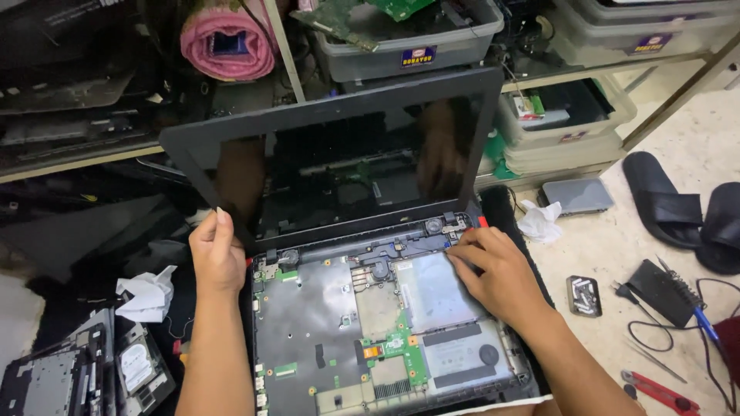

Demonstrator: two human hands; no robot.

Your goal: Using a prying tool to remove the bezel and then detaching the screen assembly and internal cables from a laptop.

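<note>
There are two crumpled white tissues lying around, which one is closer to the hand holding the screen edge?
The crumpled tissue left of the opened laptop, just below the left hand. The other tissue lies on the floor to the right, beyond the right hand.

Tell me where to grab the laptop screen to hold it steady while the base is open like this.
Probably grip the laptop screen by its side bezel, low near the hinge, coming from outside, as the left hand does. The glass is bare and the lid stands upright, so the frame edge looks safest. The right hand rests on the opened base.
</note>
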